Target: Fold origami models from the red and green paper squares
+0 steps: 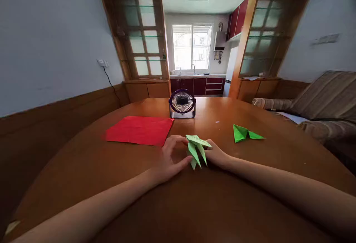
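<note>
A pale green folded-paper figure (197,148) with several pointed flaps is held between both hands above the middle of the table. My left hand (171,159) curves round its left side, thumb and fingertips at the paper's edge. On the other side my right hand (215,154) grips the paper, its fingers mostly hidden behind the flaps. A brighter green folded-paper piece (240,133) with two pointed parts lies on the table to the right. Left of my hands lies a flat red sheet of paper (140,130).
A small dark fan (182,102) stands on the far part of the round-edged wooden table (194,209). A striped sofa (328,98) is at the right, and a wall socket with a cord (102,63) at the left. Beyond lies a kitchen.
</note>
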Motion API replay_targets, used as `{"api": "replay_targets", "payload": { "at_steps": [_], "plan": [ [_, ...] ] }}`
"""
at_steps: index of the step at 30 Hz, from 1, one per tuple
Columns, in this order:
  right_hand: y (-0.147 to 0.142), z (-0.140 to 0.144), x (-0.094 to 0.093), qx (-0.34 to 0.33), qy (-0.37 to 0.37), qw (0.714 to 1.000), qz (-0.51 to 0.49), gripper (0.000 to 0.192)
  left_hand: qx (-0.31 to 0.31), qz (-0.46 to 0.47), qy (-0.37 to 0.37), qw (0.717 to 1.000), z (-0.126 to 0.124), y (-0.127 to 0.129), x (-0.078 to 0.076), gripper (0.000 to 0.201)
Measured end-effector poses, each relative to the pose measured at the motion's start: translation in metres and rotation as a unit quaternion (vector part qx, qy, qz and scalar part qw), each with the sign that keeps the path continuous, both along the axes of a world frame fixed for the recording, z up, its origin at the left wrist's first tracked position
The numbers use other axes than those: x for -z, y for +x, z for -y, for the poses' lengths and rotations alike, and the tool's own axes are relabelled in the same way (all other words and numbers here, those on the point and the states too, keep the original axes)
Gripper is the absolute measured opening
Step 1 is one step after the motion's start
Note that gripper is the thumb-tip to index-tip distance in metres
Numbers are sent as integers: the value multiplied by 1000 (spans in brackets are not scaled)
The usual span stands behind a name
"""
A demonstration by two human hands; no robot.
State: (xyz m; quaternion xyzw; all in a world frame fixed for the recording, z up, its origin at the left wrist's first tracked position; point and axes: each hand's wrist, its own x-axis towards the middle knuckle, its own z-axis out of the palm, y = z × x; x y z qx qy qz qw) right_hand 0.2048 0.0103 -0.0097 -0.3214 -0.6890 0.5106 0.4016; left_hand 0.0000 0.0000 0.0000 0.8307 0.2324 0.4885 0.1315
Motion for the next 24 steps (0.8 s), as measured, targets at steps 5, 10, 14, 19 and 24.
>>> {"api": "replay_targets", "payload": {
  "at_steps": [5, 10, 14, 19, 24],
  "plan": [
    [-3, -3, 4, -4, 51, 999, -18, 10, -9, -27, 104, 994, 5, 3, -6, 58],
    [-5, -1, 2, 18, 107, 994, 15, 11, -24, -26, 184, 982, 6, 7, -6, 71],
    [-3, 1, 3, 60, 154, 984, 71, 11, -46, -21, 221, 974, 6, 10, -5, 66],
    [-4, 4, 1, 66, 171, 980, 73, 8, -72, -14, 224, 972, 7, 11, -4, 43],
    [-6, 7, -3, 49, 172, 980, 83, 15, -91, 13, 194, 977, 9, 10, -6, 21]
  ]
}}
